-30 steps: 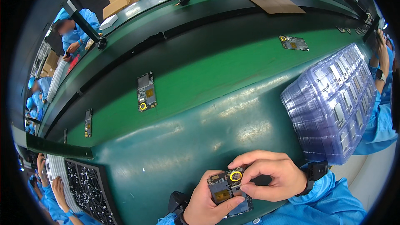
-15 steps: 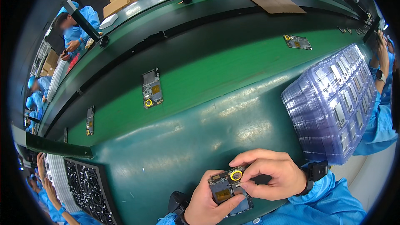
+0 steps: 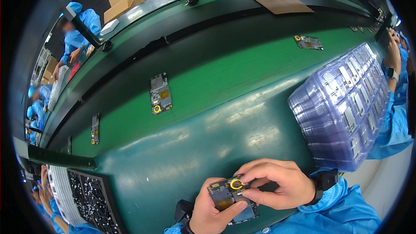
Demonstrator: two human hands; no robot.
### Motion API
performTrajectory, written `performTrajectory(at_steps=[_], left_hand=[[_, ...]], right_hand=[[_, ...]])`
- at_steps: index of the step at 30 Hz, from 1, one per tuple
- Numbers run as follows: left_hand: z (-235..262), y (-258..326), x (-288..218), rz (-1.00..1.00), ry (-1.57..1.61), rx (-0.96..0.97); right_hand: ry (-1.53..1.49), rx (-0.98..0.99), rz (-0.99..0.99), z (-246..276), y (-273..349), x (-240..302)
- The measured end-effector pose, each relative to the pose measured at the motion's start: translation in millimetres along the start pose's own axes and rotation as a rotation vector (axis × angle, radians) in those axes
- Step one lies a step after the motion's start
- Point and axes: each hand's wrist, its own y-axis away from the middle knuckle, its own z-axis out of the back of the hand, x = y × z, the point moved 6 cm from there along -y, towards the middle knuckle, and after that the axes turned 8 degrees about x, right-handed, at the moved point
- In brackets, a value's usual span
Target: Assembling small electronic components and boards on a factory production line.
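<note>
A small dark circuit board (image 3: 229, 198) with a yellow ring on its top corner is held low in the view, over the near edge of the green bench (image 3: 182, 156). My left hand (image 3: 212, 212) grips it from below, thumb across its face. My right hand (image 3: 277, 184) comes from the right, with fingertips pinched at the board's upper right corner next to the ring. Both wrists wear dark straps and blue sleeves.
A green conveyor belt (image 3: 242, 73) carries three similar boards: one (image 3: 160, 94) at the middle, one (image 3: 94, 128) at left, one (image 3: 307, 42) far right. A stack of clear plastic trays (image 3: 346, 104) stands at right. A black parts tray (image 3: 91, 199) lies lower left. Other workers in blue sit around.
The boards on the belt have drifted to the right. My hands stay in place on the held board, with my right fingers shifting slightly at its corner.
</note>
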Motion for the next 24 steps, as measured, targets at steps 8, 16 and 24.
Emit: performTrajectory(at_steps=[8,16,24], left_hand=[[0,-2,-6,-0.041,0.338,0.083],[1,-3,-7,-0.055,0.321,0.086],[-4,0,-17,-0.11,0.218,0.014]], right_hand=[[-0.222,0.07,-0.052,-8,-1,-2],[-0.237,0.091,-0.076,-8,0,-1],[-0.228,0.1,-0.109,-9,1,-5]])
